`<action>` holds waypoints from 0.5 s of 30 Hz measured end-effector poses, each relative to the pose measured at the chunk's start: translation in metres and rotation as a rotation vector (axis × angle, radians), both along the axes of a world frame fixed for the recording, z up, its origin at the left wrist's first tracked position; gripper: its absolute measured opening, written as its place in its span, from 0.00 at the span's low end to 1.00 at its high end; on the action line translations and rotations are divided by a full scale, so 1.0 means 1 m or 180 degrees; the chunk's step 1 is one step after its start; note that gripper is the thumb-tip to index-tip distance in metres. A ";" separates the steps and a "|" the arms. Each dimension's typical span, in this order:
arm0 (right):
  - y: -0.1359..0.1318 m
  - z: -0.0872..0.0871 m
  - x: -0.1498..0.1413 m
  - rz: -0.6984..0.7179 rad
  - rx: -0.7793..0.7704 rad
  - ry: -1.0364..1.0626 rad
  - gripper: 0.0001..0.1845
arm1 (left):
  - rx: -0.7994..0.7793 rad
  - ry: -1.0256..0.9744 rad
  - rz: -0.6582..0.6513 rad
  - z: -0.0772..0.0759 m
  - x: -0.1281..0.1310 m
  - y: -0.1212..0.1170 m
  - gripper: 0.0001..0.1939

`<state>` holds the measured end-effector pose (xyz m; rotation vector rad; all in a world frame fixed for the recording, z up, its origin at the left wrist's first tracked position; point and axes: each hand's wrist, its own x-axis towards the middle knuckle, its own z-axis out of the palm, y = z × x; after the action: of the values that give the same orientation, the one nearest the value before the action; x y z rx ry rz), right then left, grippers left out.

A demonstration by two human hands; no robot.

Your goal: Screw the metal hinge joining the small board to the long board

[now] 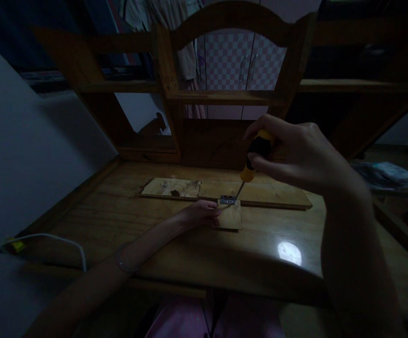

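A yellow and black screwdriver (259,149) is gripped by its handle in my right hand (295,150). It tilts, its tip down at the right end of a small metal hinge (228,200). The hinge spans the joint between a long wooden board (260,193) and a small square wooden piece (230,218). My left hand (204,212) pinches the left edge of that small piece against the desk. Whether the tip sits in a screw is too small to tell.
The wooden desk (119,197) has a shelf hutch (225,97) along its back. A white cable (59,240) and a yellow item (17,245) lie at the left edge. Plastic-wrapped things (389,173) are at the right. Light reflects off the desktop near my right forearm.
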<state>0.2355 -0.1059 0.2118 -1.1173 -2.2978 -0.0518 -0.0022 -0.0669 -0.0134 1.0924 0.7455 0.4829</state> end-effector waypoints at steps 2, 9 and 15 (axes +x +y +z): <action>0.000 0.000 -0.001 0.0008 -0.0011 -0.0026 0.17 | -0.0012 -0.0003 -0.0012 -0.001 0.000 0.000 0.19; 0.001 -0.002 0.000 -0.0011 -0.0078 -0.0001 0.19 | -0.0083 0.0058 0.0070 0.004 0.002 -0.002 0.18; 0.001 -0.001 -0.001 0.0018 -0.0099 0.0011 0.18 | -0.0037 0.0018 -0.0013 0.000 0.001 0.000 0.18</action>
<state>0.2346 -0.1049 0.2112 -1.1255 -2.3061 -0.0120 -0.0016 -0.0670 -0.0132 1.0845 0.7500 0.4715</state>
